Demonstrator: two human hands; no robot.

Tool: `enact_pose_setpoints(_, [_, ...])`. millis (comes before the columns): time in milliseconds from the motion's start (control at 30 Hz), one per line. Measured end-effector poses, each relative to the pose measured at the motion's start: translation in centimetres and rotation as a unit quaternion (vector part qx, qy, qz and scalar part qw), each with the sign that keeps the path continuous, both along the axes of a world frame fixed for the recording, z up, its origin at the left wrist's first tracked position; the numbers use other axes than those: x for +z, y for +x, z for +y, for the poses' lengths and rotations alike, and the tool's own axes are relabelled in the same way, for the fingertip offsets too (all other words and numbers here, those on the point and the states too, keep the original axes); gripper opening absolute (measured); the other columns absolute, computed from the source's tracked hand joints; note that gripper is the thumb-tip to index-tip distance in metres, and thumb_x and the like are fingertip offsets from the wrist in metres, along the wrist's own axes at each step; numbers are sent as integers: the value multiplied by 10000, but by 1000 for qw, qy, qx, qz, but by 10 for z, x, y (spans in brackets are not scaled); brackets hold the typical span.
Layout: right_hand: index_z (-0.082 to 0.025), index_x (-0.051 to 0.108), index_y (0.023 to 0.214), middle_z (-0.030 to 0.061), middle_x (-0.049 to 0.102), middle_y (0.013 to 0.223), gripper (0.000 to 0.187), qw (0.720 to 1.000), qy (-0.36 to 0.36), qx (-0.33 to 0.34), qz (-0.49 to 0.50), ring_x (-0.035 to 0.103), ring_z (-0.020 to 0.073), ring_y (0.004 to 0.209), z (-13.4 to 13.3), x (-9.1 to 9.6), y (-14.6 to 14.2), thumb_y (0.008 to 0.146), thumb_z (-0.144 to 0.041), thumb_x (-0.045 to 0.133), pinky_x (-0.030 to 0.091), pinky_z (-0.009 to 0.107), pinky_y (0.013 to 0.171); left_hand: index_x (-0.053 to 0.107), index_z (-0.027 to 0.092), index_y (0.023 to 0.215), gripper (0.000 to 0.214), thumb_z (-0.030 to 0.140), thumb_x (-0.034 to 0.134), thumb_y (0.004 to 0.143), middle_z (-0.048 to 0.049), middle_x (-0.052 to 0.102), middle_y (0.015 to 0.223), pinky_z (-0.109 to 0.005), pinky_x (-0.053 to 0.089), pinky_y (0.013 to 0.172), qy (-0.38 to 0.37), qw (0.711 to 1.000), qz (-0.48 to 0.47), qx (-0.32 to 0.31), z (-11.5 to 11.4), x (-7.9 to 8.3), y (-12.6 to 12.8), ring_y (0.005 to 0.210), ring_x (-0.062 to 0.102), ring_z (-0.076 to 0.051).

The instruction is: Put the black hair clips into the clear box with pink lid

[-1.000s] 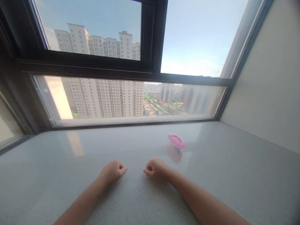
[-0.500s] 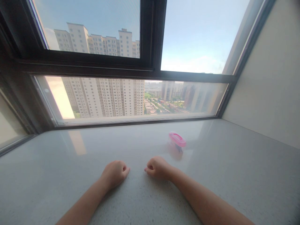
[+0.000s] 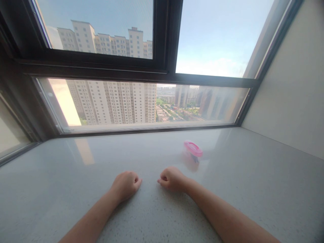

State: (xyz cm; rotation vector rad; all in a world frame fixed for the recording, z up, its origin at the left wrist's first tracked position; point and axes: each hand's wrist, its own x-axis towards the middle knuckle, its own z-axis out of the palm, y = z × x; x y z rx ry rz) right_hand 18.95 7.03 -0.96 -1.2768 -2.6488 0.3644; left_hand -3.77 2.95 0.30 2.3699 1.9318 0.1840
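Note:
My left hand [image 3: 126,185] rests on the pale speckled sill [image 3: 141,216], curled into a fist with the thumb side toward the middle. Facing it across a small gap, my right hand [image 3: 172,179] is also a closed fist lying on the sill. Nothing shows in either hand. Beyond my right hand, apart from it, stands a small see-through container with a pink oval lid [image 3: 193,148]. Something dark shows inside or under the lid; I cannot make out what it is.
A dark-framed window [image 3: 167,76] rises behind the sill, with tall buildings [image 3: 121,101] outside. A plain white wall [image 3: 291,91] bounds the sill on the right. Another dark frame [image 3: 20,111] closes off the left side.
The view has shifted slightly, so the hands and pink-lidded container appear a little farther right. Both fists keep their shape and place on the sill.

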Motion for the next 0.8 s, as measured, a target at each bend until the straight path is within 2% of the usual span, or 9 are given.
enact_pose_setpoints(333, [-149, 456, 490, -45, 274, 508, 345, 1000, 2, -3, -1, 190, 84, 518, -1, 2, 0, 763, -350, 517, 119, 267, 517, 603, 159, 516, 425, 396, 420, 817, -40, 562, 487, -258, 204, 509, -1, 1000, -8, 2, 1, 0, 0, 467, 431, -139])
enact_pose_setpoints(800, [-148, 487, 496, -40, 302, 507, 340, 1000, 6, -1, -15, 206, 88, 522, -3, 5, -1, 771, -345, 515, 126, 263, 518, 637, 163, 537, 430, 401, 417, 819, -76, 623, 526, -255, 237, 511, 0, 1000, -6, 1, -1, 2, 1, 502, 518, -171])
